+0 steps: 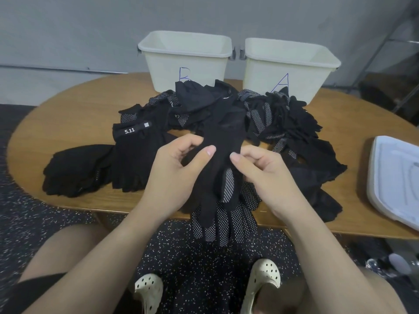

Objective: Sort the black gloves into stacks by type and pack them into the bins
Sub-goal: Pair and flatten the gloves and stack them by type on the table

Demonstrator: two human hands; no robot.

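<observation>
Glove (217, 141) plain black knit, dotted underside, pinched by both hands.

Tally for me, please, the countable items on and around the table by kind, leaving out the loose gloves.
Cream bins: 2, one marked B and one marked A
White lid: 1
Hands: 2, left and right, both gripping one black glove
Cream shoes: 2
Total: 7

Left hand (174, 175) and right hand (265, 175) meet at centre (thumbs up), fingers (192, 141) curled.
</observation>
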